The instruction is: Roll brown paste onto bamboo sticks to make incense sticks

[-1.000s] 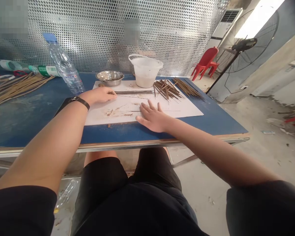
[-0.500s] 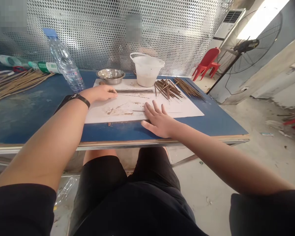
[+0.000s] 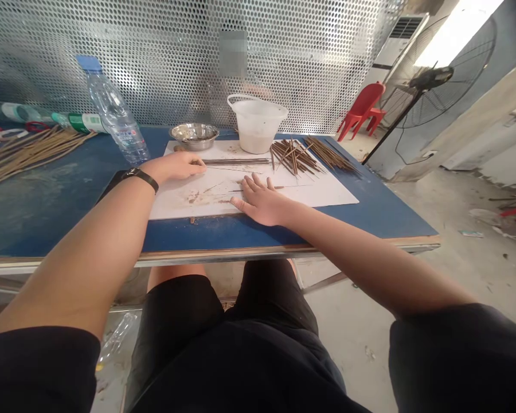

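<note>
My right hand (image 3: pixel 262 202) lies palm down with its fingers spread on the white board (image 3: pixel 335 195). Under it is a thin incense stick (image 3: pixel 278 187), showing on both sides of the hand. My left hand (image 3: pixel 183 166), with a dark band at the wrist, rests at the board's left side, fingers curled and pressed together. Its fingertips meet the left end of a row of thin dark sticks (image 3: pixel 238 162); what they pinch is hidden. A brown lump (image 3: pixel 179 148) shows just behind that hand. Brown smears and crumbs mark the board.
A metal bowl (image 3: pixel 193 136) and a white plastic bucket (image 3: pixel 261 129) stand at the back. Brown stick piles (image 3: pixel 296 158) lie right. Left are a water bottle (image 3: pixel 116 115) and long tan sticks (image 3: pixel 34 149). Perforated metal (image 3: pixel 155 69) closes the far side; a fan (image 3: pixel 432 78) stands right.
My right hand has slid left and slightly away from me over the board, and more of the thin stick shows to its right. My left hand stays nearly in place.
</note>
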The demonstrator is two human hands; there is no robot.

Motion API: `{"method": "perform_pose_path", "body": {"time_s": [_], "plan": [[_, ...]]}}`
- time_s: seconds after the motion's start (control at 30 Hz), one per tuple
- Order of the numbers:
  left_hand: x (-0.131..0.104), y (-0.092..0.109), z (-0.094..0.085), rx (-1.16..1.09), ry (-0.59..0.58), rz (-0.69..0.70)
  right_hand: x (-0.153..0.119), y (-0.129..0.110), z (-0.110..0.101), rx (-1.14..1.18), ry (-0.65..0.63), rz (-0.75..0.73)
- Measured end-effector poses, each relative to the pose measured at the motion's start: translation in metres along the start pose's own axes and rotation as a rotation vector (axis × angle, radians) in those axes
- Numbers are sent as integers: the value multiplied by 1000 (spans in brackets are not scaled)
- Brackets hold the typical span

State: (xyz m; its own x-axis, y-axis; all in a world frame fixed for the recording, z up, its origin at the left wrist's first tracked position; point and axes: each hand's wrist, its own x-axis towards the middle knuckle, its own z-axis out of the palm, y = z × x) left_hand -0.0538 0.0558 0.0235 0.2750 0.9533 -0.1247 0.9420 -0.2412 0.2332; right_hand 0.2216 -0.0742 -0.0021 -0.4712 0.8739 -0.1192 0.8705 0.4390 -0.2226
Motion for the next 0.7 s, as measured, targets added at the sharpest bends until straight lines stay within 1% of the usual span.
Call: {"method": "perform_pose_path", "body": {"time_s": [0.1, 0.3, 0.37, 0.43, 0.53, 0.63, 0.7], "plan": [[-2, 1, -1, -6, -5, 3, -11, 3, 2, 7, -3, -18], [0, 0, 0, -12, -4, -7, -56, -4, 9, 45, -10, -43], [-1, 0, -1, -10, -10, -22, -61, -3, 9, 53, -14, -42], [-2, 2, -1, -13, -19, -28, -56, 0, 8, 51, -8, -33], [-3, 4, -2, -13, -25, -15, -35, 7, 6, 24, 17, 7], [-4, 4, -1, -9, -18, -17, -12, 14, 0, 1, 12, 34], [-4, 4, -1, -5, -10, -23, -5, 17, -2, -3, 8, 30]]}}
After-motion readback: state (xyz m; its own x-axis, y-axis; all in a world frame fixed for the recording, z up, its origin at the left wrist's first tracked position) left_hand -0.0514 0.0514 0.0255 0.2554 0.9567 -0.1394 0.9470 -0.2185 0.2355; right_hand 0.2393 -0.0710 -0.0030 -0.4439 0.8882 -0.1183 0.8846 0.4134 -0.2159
